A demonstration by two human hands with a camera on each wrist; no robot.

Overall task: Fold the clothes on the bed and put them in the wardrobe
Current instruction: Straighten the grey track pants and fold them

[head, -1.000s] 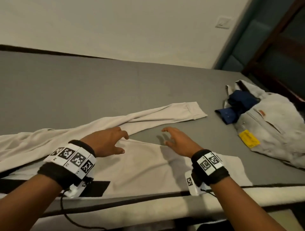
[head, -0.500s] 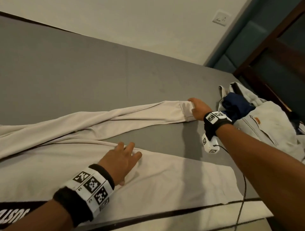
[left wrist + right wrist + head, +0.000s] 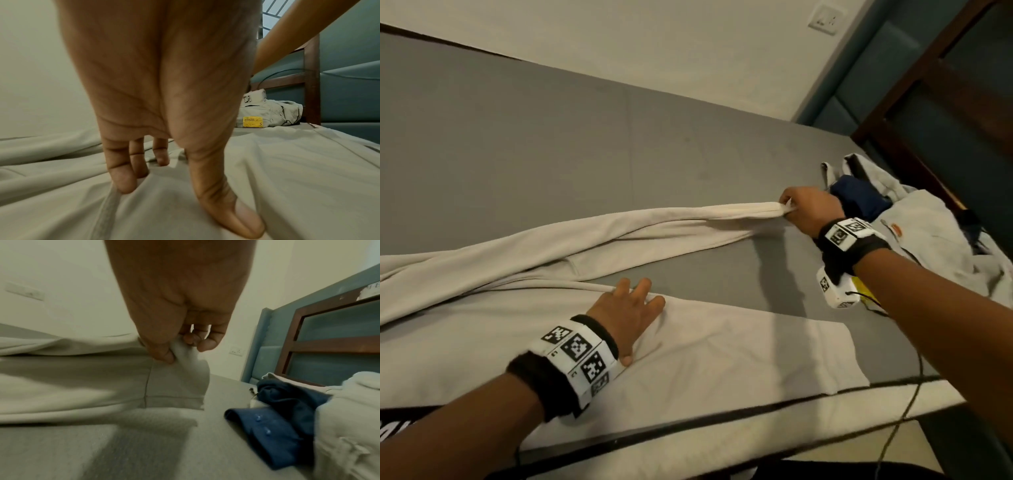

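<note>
Right hand (image 3: pixel 810 209) pinches my trouser cuff (image 3: pixel 176 382), left hand (image 3: pixel 628 313) flat on the other leg (image 3: pixel 722 346); a weak pinch could drop it mid-fold.

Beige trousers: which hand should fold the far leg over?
Right. The right hand already pinches the far leg's cuff, lifted off the bed. The left hand presses flat on the near leg, likely anchoring it.

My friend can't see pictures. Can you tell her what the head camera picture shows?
The right hand pinches the cuff end of beige trousers spread on a grey bed, lifting that leg, while the left hand presses flat on the other leg. A heap of pale and blue clothes lies nearby.
</note>
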